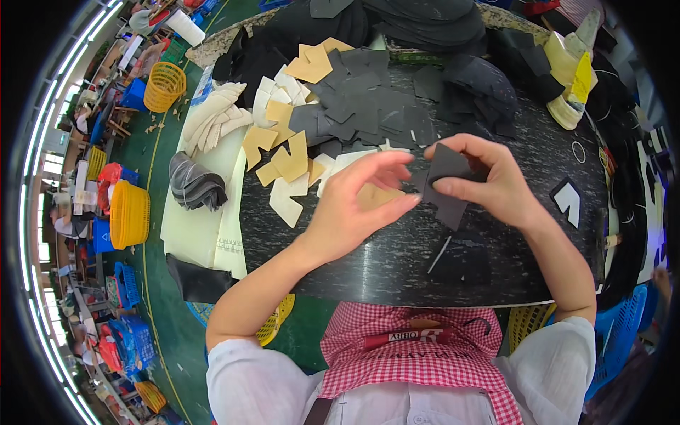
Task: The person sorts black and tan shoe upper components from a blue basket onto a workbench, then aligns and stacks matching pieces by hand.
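My right hand (501,185) pinches a flat black cut piece (446,167) between thumb and fingers, above the dark speckled table. Facing it from the left is my left hand (346,211), its thumb and fingers apart and curved, with nothing seen between them. Its fingertips come close to the black piece's left edge. Beyond the hands lies a loose spread of dark grey cut pieces (365,106). Tan notched pieces (290,157) and white notched pieces (287,200) lie to the left of it. A thin white stick-like thing (439,255) rests on the table below my right hand.
Stacked black pieces (425,21) fill the far edge. A cream cone of thread (570,78) stands at the far right, near a white notched piece on black (567,202). At the left are fanned cream pieces (212,117) and a tied grey bundle (195,180). Baskets (129,212) stand beyond.
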`<action>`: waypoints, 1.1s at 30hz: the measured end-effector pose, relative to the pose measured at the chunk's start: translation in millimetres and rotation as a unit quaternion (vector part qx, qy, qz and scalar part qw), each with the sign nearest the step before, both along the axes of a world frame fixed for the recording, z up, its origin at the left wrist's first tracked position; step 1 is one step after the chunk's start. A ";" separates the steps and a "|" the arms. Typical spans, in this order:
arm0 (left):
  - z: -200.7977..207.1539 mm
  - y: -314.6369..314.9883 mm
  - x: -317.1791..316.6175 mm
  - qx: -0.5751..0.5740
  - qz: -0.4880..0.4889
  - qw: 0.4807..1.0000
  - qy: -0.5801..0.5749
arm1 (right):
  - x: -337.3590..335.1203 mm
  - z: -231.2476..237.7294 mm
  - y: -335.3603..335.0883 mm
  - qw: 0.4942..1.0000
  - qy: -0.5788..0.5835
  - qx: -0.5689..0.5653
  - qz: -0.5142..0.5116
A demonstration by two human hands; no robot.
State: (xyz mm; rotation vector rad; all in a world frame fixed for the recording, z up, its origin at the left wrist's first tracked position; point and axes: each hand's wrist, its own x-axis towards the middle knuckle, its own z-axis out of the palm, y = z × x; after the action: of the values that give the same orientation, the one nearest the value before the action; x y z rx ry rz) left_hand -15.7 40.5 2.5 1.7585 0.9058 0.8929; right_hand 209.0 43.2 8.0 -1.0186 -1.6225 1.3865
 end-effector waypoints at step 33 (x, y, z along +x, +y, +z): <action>-25.9 -74.0 51.2 -0.096 -0.093 0.987 0.091 | 26.1 -38.3 -136.8 0.956 -0.201 0.094 -0.191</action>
State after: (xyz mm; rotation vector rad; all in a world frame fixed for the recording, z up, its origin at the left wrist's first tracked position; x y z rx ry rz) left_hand 35.5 -33.5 -23.4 1.7423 0.8968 0.5133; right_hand 235.1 -93.6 -30.4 -1.4725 -1.6847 0.7845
